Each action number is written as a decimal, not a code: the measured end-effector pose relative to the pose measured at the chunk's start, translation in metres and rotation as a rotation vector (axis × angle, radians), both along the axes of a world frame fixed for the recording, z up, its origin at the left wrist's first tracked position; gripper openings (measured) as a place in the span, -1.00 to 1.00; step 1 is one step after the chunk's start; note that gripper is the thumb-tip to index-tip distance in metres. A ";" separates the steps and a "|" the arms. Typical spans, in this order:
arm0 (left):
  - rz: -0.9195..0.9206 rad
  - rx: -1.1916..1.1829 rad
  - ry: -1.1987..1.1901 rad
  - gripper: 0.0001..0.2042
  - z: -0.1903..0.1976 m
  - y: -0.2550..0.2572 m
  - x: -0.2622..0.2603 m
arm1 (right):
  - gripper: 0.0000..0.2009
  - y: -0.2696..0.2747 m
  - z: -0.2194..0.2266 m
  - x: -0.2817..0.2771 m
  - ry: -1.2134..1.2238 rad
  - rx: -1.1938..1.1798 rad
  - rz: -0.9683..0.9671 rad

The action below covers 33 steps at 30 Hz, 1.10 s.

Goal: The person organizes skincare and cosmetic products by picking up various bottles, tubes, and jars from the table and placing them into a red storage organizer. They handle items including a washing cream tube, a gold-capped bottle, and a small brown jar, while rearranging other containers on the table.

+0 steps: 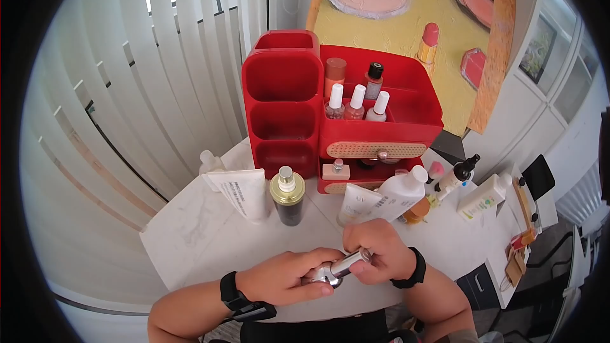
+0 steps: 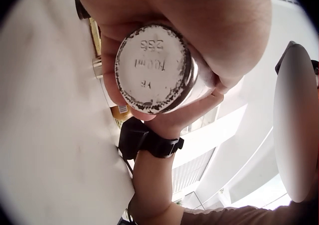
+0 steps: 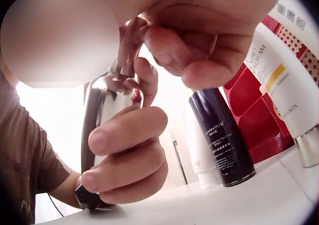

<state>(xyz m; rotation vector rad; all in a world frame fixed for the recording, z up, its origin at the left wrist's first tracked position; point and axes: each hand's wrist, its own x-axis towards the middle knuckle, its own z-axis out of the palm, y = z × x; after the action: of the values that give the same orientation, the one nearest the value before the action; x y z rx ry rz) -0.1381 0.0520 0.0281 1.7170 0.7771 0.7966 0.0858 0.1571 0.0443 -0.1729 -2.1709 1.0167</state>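
While both hands meet just above the near edge of the white table [image 1: 190, 235], they hold a silver bottle [image 1: 335, 269] between them; the left hand [image 1: 283, 277] wraps its curled fingers round the rounded body, and the right hand [image 1: 376, 251] pinches the narrow neck end with fingers and thumb; the bottle lies tilted, its neck pointing up to the right; its skin is mirror-bright metal, and the left wrist view shows its flat round base [image 2: 152, 68], pale and scuffed at the rim, stamped with small figures; behind the hands stands a red organiser [image 1: 298, 108]; its three stacked left compartments look bare inside, while its upper right tray carries three small white-capped bottles [image 1: 356, 105] in a row, with a peach tube and a black-capped bottle behind them; below, a perforated beige drawer front sits over a lower shelf with a small flask; before the organiser stand a white tube [image 1: 244, 192], a dark gold-shouldered bottle [image 1: 288, 195], and a white lotion bottle [image 1: 397, 195] leaning among other tubes.
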 end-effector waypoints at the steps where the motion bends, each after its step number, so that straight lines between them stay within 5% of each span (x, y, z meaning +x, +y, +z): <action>1: 0.007 -0.004 0.029 -0.50 -0.001 0.000 0.000 | -0.64 0.001 -0.001 0.001 -0.035 0.010 0.017; 24: 0.084 -0.008 0.036 -0.56 -0.002 -0.001 0.002 | -0.66 -0.001 0.006 0.001 -0.120 0.058 -0.099; 33: 0.082 -0.115 -0.138 -0.39 -0.006 -0.001 0.002 | -0.75 -0.005 -0.001 -0.006 0.033 -0.003 -0.130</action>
<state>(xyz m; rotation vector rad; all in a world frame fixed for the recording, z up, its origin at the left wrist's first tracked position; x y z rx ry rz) -0.1364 0.0510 0.0223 1.5199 0.7874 0.8991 0.0798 0.1516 0.0429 -0.2926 -2.0993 0.9425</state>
